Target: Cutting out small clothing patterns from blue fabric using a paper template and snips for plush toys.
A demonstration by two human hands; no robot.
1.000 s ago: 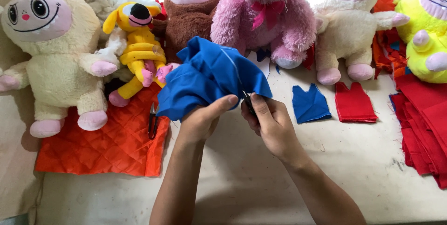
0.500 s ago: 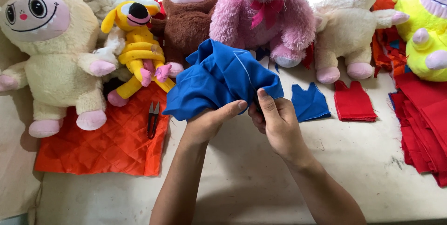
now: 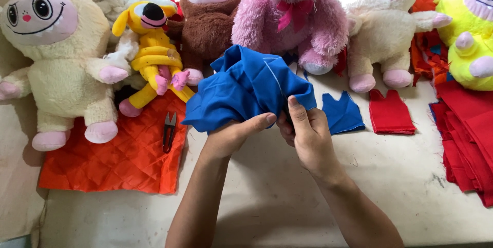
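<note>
Cream toy (image 3: 56, 63): a big cream plush with pink feet, sitting at the far left, its feet on the orange mat.
Orange mat (image 3: 110, 160): quilted orange cloth lying flat on the table (image 3: 267, 196), partly under the cream and yellow toys.
Yellow toy (image 3: 154, 48): a small yellow plush with a dark nose, leaning between the cream toy and the brown toy.
Snips (image 3: 169, 131): small dark thread snips lying on the right part of the orange mat, well to the left of the left hand.
Brown toy (image 3: 208, 22): a brown plush sitting at the back, just behind the blue cloth.
Blue cloth (image 3: 241, 91): a bunched piece of bright blue fabric, held up off the table in front of the brown and pink toys, both hands at its lower edge.
Left hand (image 3: 233, 137): fingers curled shut under the lower edge of the blue cloth, thumb pressed on top, gripping it.
Right hand (image 3: 305, 135): closed in a pinch on the right lower edge of the blue cloth, thumb and forefinger together, touching the left hand's thumb tip.
Pink toy (image 3: 292, 17): a shaggy pink plush with a red bow, behind the blue cloth.
Blue piece (image 3: 341, 113): a small cut blue vest shape flat on the table, just right of the right hand.
Red piece (image 3: 391, 113): a like red vest shape beside the blue piece.
White toy (image 3: 382, 27): a white plush with pink feet, behind both pieces.
Red stack (image 3: 470, 135): red fabric piled at the right edge.
Lime toy (image 3: 470, 32): a yellow-green plush above the red stack.
</note>
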